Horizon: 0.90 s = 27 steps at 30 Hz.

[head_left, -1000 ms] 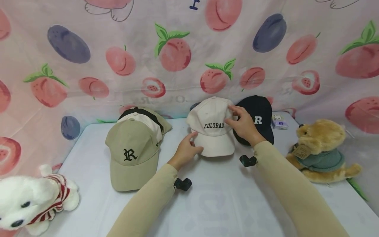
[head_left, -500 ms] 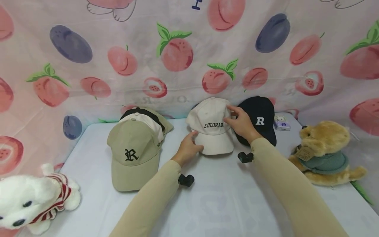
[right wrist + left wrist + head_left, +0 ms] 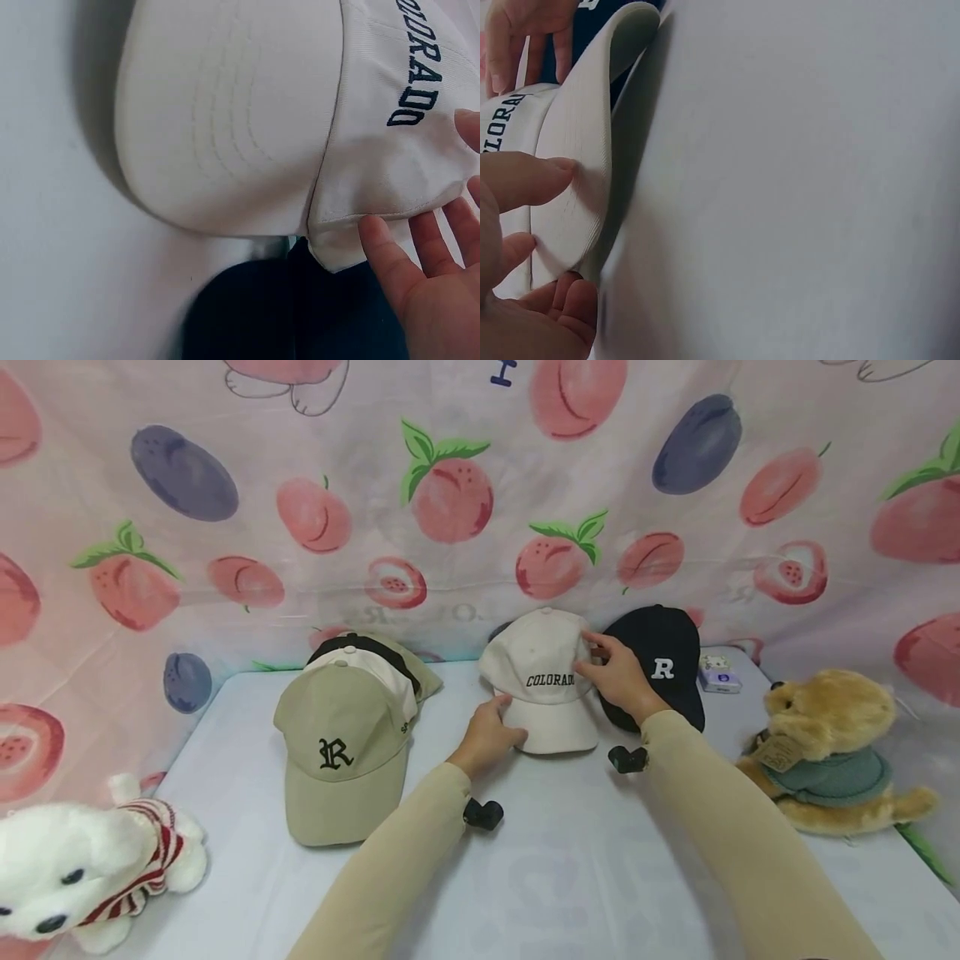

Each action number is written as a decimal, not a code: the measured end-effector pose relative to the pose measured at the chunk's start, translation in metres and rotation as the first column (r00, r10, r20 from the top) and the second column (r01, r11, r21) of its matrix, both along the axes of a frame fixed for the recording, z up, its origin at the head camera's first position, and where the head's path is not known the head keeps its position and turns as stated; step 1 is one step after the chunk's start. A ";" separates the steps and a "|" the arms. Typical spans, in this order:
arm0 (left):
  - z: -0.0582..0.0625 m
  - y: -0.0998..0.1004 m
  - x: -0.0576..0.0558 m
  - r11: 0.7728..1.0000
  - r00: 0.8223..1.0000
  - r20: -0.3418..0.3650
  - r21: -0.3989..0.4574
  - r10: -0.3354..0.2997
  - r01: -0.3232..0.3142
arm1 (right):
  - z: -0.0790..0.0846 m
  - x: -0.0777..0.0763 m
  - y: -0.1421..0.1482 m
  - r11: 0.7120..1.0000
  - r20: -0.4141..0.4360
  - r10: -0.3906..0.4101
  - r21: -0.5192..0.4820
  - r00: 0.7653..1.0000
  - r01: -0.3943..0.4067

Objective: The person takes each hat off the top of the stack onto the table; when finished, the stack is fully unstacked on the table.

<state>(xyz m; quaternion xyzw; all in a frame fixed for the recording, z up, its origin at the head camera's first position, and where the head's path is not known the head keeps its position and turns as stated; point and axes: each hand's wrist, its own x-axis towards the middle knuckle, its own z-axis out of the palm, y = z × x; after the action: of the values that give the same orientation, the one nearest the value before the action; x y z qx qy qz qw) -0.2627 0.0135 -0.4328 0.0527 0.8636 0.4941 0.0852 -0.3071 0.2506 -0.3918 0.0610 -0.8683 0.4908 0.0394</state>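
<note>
A white baseball cap [image 3: 542,647] lettered COLORADO sits upright at the back of the table, its brim facing me. My left hand [image 3: 487,737] holds the brim's left side; in the left wrist view its thumb lies on top and its fingertips curl at the edge. On the other side my right hand [image 3: 619,675] grips the crown, thumb on the front and fingers along the lower edge [image 3: 390,247]. Just right of the white cap, partly behind my right hand, is a black cap [image 3: 663,647] with a white R.
At left, a khaki cap [image 3: 337,727] with a black R fronts a row of overlapping caps. A white plush dog [image 3: 71,868] lies front left, a tan plush dog [image 3: 832,718] at right. A small purple-and-white packet [image 3: 718,677] sits beyond the black cap. Fruit-print cloth hangs behind.
The whole view has shifted slightly, so everything appears a little further right. Both hands keep their places on the white cap, which stays about where it was.
</note>
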 end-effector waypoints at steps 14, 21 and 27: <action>-0.005 0.015 -0.006 0.999 0.999 -0.041 -0.045 -0.021 0.019 | -0.005 0.002 0.015 1.000 -0.016 0.010 0.005 1.000 -0.010; -0.005 0.017 -0.004 0.998 0.998 -0.048 -0.046 -0.039 0.037 | -0.013 0.007 0.024 1.000 -0.008 0.006 0.006 1.000 -0.006; -0.004 0.017 -0.004 0.997 0.997 -0.053 -0.058 -0.050 0.047 | -0.023 0.011 0.030 1.000 -0.006 0.002 -0.005 1.000 -0.003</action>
<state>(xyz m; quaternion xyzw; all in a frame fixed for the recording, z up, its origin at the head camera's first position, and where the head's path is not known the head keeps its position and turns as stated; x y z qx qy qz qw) -0.2663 0.0305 -0.4371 0.0847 0.8778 0.4654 0.0753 -0.2957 0.2810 -0.4145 0.0636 -0.8669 0.4926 0.0417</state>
